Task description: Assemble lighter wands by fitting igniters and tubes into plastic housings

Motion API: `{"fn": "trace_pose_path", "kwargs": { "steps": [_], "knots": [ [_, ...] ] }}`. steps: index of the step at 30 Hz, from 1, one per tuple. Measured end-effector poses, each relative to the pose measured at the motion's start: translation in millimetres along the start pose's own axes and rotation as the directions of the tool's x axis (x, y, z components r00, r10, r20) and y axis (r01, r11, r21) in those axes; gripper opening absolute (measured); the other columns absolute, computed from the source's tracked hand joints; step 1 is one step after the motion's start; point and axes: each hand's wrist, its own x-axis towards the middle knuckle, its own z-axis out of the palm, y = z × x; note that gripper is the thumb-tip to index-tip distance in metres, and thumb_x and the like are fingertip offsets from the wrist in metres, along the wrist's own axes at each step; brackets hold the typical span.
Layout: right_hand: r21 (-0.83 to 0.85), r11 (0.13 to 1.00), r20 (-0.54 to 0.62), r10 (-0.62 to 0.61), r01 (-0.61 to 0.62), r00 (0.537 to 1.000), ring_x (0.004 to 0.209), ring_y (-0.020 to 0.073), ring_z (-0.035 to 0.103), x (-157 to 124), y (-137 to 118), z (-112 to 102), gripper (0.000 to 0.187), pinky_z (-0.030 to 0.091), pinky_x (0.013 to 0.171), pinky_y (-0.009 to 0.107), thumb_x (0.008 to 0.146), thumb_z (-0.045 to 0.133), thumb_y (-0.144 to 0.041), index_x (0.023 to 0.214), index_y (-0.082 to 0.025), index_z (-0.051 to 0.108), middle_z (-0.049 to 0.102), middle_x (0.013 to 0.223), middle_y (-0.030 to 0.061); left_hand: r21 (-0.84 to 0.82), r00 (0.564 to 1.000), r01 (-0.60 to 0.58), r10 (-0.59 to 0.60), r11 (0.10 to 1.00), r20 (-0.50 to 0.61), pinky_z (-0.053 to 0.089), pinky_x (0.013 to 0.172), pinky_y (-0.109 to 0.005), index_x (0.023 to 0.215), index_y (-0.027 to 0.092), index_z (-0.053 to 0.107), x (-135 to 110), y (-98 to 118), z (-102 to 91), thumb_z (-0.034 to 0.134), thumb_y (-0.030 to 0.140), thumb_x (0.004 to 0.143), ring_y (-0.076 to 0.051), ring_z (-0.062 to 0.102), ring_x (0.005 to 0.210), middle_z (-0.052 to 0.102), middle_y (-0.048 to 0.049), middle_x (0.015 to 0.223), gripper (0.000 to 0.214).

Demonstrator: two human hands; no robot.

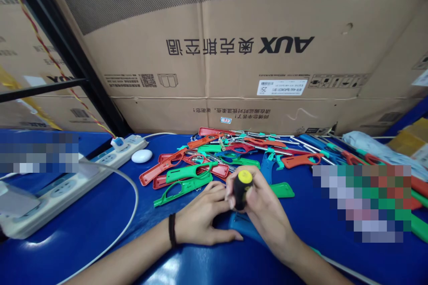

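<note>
My right hand (264, 209) is closed around a screwdriver (243, 189) with a black handle and yellow end cap, held upright. Its tip is hidden behind the hand. Beneath it lies a blue long-necked lighter (245, 225) on the table; a metal tube (347, 269) runs out at lower right. My left hand (203, 216), with a dark band at the wrist, holds the lighter from the left. Its thumb touches the near side, while the fingertips are partly covered by my right hand. Just beyond are green lighter casings (187, 187) and a blue casing (267, 167).
Red, orange and green casings and metal tubes pile up at the back. A white power strip (110, 156), its cable (135, 200) and a white oval object (141, 156) lie left. A large cardboard box (217, 71) stands behind. Plastic bags (371, 142) are at right.
</note>
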Motion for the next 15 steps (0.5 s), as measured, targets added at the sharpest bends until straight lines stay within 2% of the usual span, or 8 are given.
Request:
{"fn": "trace_pose_path", "kwargs": {
  "steps": [2,3,5,7,9,11,12,15],
  "knots": [
    [0.049,0.998,0.003,-0.028,0.028,1.0,0.071,0.0109,0.045,0.7,-1.5,1.3,0.025,0.041,0.07,0.026,0.087,0.062,-0.038,0.104,-0.031,0.046,0.05,0.091,-0.0018,0.002,1.0,0.004,-0.004,1.0,0.006,0.036,0.096,-0.038,0.108,0.019,0.06,-0.5,-0.6,0.5,0.069,0.047,0.077,-0.025,0.052,0.105,0.061,-0.0081,0.111,0.043],
    [0.084,0.996,0.003,-0.036,0.036,0.999,0.069,0.0105,0.044,1.1,-1.7,1.4,0.024,0.041,0.068,0.026,0.087,0.061,-0.038,0.103,-0.031,0.045,0.05,0.089,-0.0024,0.0,1.0,0.003,-0.003,1.0,0.003,0.036,0.096,-0.038,0.108,0.019,0.061,-0.6,-0.5,0.4,0.07,0.048,0.077,-0.025,0.052,0.103,0.061,-0.0075,0.109,0.043],
    [0.117,0.993,0.003,0.0,-0.001,1.0,0.07,0.0117,0.045,1.6,-1.9,1.0,0.018,0.041,0.068,0.026,0.093,0.048,-0.045,0.101,-0.029,0.048,0.05,0.088,-0.0012,0.0,1.0,0.003,-0.003,1.0,-0.002,0.036,0.095,-0.037,0.107,0.02,0.062,-0.2,0.1,-0.3,0.07,0.047,0.076,-0.024,0.054,0.101,0.062,-0.0066,0.106,0.042],
    [0.088,0.996,-0.004,0.032,-0.031,0.999,0.077,0.014,0.047,2.1,-2.6,0.3,0.025,0.042,0.071,0.029,0.096,0.039,-0.049,0.099,-0.027,0.051,0.051,0.092,0.0017,0.001,1.0,0.003,-0.003,1.0,-0.001,0.036,0.096,-0.037,0.108,0.021,0.062,0.3,1.0,-1.3,0.07,0.047,0.076,-0.025,0.054,0.103,0.062,-0.0063,0.108,0.042],
    [0.042,0.999,-0.025,0.023,-0.022,0.999,0.08,0.0143,0.048,2.6,-3.9,0.1,0.017,0.042,0.074,0.03,0.092,0.052,-0.042,0.1,-0.028,0.05,0.052,0.098,0.0016,-0.005,1.0,0.001,-0.001,1.0,0.002,0.036,0.097,-0.038,0.109,0.021,0.061,0.9,1.6,-2.1,0.07,0.046,0.077,-0.025,0.053,0.106,0.06,-0.0065,0.114,0.042],
    [0.028,0.999,-0.037,-0.021,0.022,0.999,0.075,0.0122,0.048,2.9,-4.8,0.3,0.025,0.041,0.072,0.028,0.085,0.065,-0.035,0.101,-0.031,0.047,0.052,0.099,-0.001,-0.023,1.0,-0.011,0.011,1.0,-0.003,0.036,0.096,-0.037,0.109,0.021,0.06,1.2,1.8,-2.3,0.07,0.045,0.077,-0.025,0.053,0.105,0.06,-0.0063,0.114,0.042],
    [0.047,0.998,-0.036,-0.028,0.03,0.999,0.072,0.0114,0.047,2.9,-5.0,0.3,0.026,0.041,0.071,0.028,0.085,0.065,-0.037,0.102,-0.032,0.047,0.052,0.097,-0.0016,-0.033,1.0,-0.019,0.019,0.999,-0.005,0.036,0.096,-0.037,0.109,0.02,0.06,1.3,1.8,-2.2,0.07,0.044,0.077,-0.024,0.054,0.104,0.061,-0.0059,0.111,0.041],
    [0.107,0.994,-0.014,0.029,-0.027,0.999,0.07,0.0121,0.046,2.7,-5.3,0.2,0.025,0.042,0.07,0.029,0.093,0.044,-0.05,0.104,-0.028,0.05,0.051,0.095,0.0012,-0.025,1.0,-0.011,0.011,1.0,0.0,0.035,0.098,-0.037,0.107,0.02,0.061,1.5,1.6,-1.8,0.071,0.045,0.076,-0.024,0.055,0.103,0.062,-0.0056,0.107,0.041]
  ]
}}
